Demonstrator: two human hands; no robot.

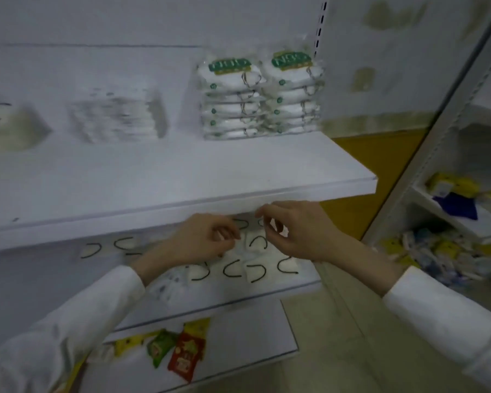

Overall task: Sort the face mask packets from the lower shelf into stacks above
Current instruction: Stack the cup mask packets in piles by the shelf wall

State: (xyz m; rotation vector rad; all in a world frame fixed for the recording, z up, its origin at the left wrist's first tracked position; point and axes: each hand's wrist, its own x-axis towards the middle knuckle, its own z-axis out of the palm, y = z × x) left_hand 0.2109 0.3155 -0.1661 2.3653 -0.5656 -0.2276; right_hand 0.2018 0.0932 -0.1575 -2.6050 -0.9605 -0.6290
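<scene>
Loose white face mask packets with black ear loops [256,272] lie scattered on the lower shelf [238,296]. My left hand [201,239] hovers over them with curled fingers that seem to pinch the edge of a white packet [251,243]; blur hides the contact. Just right of it, my right hand [298,231] has loosely curved fingers, thumb and forefinger apart, holding nothing I can see. On the upper shelf [182,177] stand two neat stacks of green-labelled mask packets [230,100] [292,92], and two blurred white stacks [116,117] [9,126] stand further left.
The upper shelf's front edge hangs just above both hands. Below, a bottom shelf [238,344] holds colourful snack packets [182,347]. To the right, a second shelving unit [448,222] carries yellow, blue and white packets, with bare floor between the units.
</scene>
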